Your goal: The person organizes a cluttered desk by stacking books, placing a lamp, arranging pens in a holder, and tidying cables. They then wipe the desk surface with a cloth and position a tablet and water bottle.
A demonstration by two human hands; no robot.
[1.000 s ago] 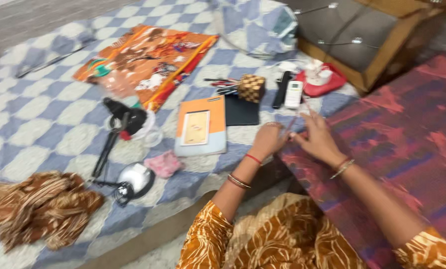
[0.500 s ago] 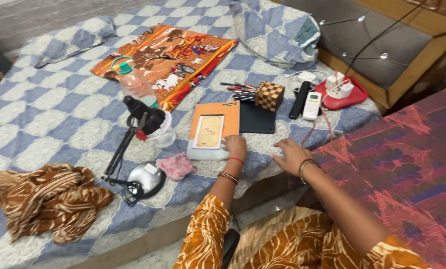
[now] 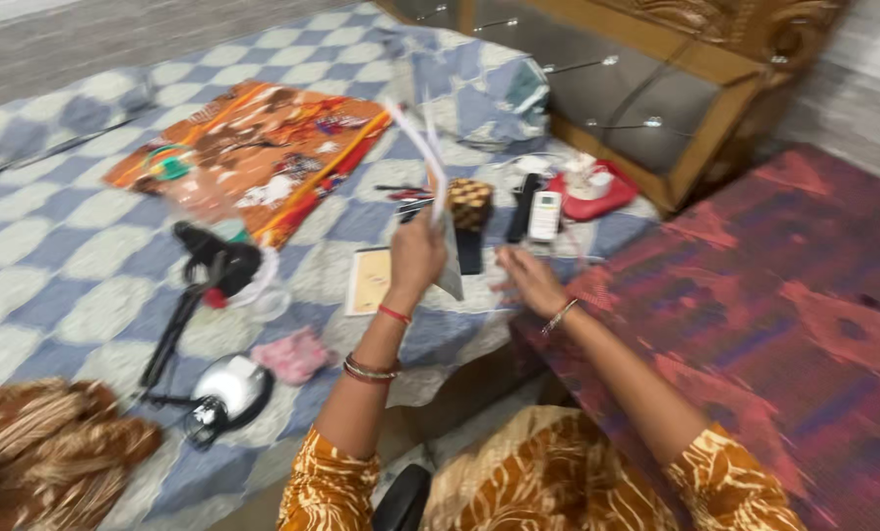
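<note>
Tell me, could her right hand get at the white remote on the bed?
Probably yes: the right hand hovers empty, fingers spread, just below the white remote, with nothing lying between them.

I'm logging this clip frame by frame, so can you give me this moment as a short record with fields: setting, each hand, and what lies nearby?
setting: bed with blue and white checked sheet
left hand: raised, gripping thin papers or a booklet, lifted on edge; blurred
right hand: open, fingers spread, holding nothing, low over the sheet
under the hands: orange notebook lying flat
behind the hands: checkered box, white remote, red pouch
left side: black stand, pink cloth, brown patterned fabric
right side: maroon patterned cover
</note>
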